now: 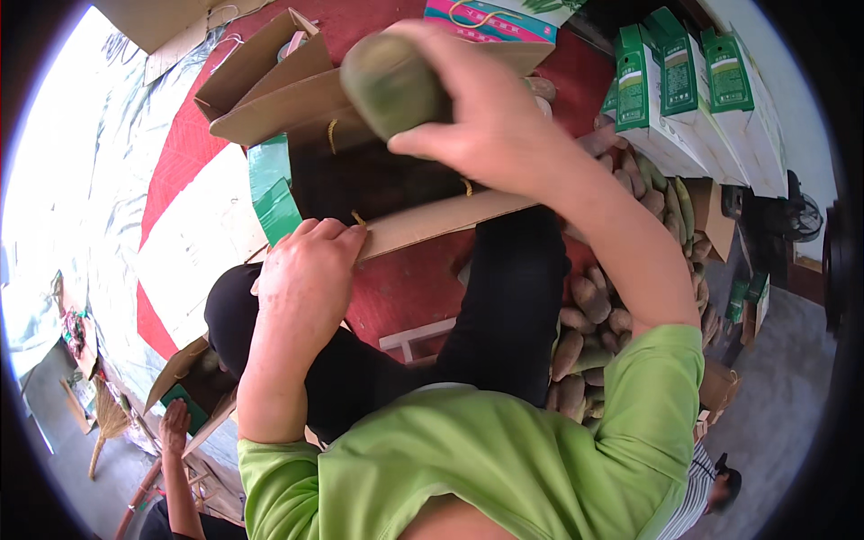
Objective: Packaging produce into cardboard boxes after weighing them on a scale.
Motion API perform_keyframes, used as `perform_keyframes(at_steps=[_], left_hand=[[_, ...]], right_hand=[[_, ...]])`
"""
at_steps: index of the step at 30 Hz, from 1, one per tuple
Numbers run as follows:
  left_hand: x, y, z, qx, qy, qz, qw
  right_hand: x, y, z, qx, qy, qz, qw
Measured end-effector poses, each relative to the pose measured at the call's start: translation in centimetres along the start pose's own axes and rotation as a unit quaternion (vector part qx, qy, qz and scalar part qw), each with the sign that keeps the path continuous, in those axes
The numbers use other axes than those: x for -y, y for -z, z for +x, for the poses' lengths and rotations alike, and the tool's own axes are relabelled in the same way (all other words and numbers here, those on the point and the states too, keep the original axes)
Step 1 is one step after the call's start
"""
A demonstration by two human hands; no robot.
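A thick, rounded green-brown root vegetable [393,83], blurred by motion, is in my right hand [490,126], with the fingers wrapped around it. It is held above an open cardboard box [432,223] with yellow rope handles and a green end flap [273,191]. The inside of the box is dark, so its contents cannot be made out. At the near left corner, my left hand [310,279] grips the box's edge, fingers curled over the rim.
Piled at my right are many similar vegetables [589,297]. Green-and-white cartons [711,99] stand at the far right. Another open box [270,76] lies beyond mine, on red matting [387,301]. At lower left, another person's hand [175,427] touches a smaller box [202,382]. Someone in stripes [695,495] is at lower right.
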State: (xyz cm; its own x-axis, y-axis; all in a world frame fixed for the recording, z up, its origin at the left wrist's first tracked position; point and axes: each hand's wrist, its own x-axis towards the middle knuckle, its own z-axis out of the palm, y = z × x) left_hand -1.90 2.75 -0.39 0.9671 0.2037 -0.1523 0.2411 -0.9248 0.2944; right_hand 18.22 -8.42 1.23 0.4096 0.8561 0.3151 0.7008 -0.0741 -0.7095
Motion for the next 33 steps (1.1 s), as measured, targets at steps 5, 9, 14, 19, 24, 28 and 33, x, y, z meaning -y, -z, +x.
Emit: perform_keyframes(at_steps=[5, 9, 14, 19, 24, 28, 33], left_hand=[[-0.2, 0.4, 0.6, 0.003, -0.011, -0.017, 1.000], [-0.2, 0.3, 0.4, -0.036, 0.002, -0.024, 0.999], [-0.4, 0.1, 0.9, -0.032, -0.003, -0.055, 0.998], [-0.8, 0.2, 1.0, -0.015, 0.016, -0.060, 0.998], [0.4, -0.5, 0.8, 0.001, -0.002, -0.044, 0.999], [0.7, -1.0, 0.9, -0.008, 0.017, -0.052, 0.998], [0.4, -0.9, 1.4, -0.005, 0.029, -0.048, 0.998]], right_hand=[[-2.0, -2.9, 1.2, 0.048, -0.022, -0.159, 0.986], [-1.3, 1.0, 0.4, -0.061, 0.011, 0.002, 0.998], [-7.1, 7.3, -8.7, -0.279, -0.169, 0.167, 0.930], [-15.8, 3.7, -22.6, -0.397, -0.339, 0.129, 0.843], [-21.7, -8.3, -36.1, -0.248, -0.477, -0.066, 0.841], [-20.1, -13.5, -37.8, -0.112, -0.618, 0.006, 0.778], [-20.0, -15.1, -35.7, -0.070, -0.639, -0.101, 0.760]])
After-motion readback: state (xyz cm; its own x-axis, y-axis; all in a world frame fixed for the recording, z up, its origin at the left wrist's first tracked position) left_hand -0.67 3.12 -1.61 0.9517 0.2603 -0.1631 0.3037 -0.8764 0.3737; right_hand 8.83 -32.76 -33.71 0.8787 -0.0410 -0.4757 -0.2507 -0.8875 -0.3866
